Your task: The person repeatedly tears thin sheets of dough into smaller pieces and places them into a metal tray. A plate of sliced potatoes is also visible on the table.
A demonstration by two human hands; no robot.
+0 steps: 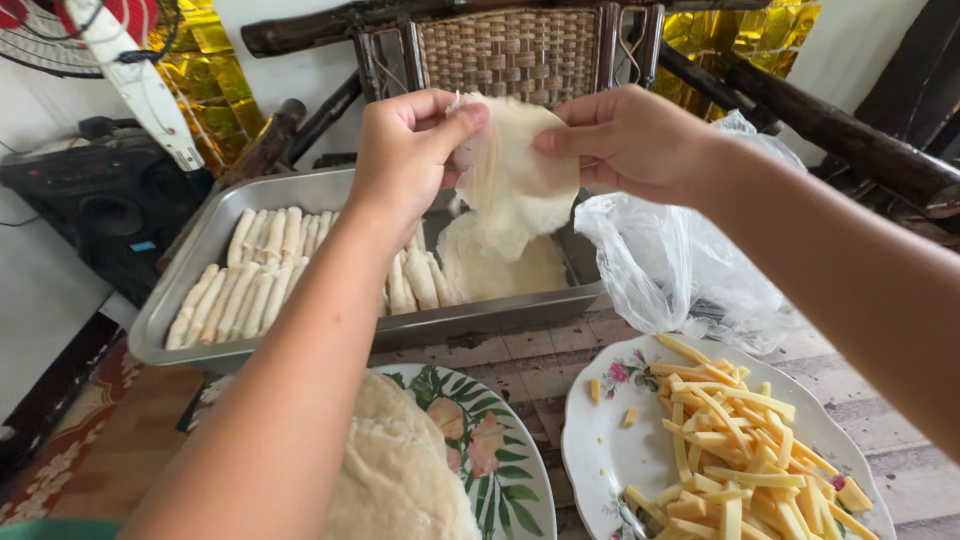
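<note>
My left hand and my right hand both pinch a thin, pale round wrapper, held up in the air over a metal tray. Under the wrapper, inside the tray, lies a small stack of similar wrappers. Several rolled white sticks lie in rows in the tray's left and middle. Near my left forearm, a floral plate bears another pile of wrappers. At the lower right, a white floral plate carries many yellow cheese strips.
A crumpled clear plastic bag lies right of the tray. Behind stand a wicker-backed wooden chair, a black speaker and a fan at the left. The table top is of pale wooden planks.
</note>
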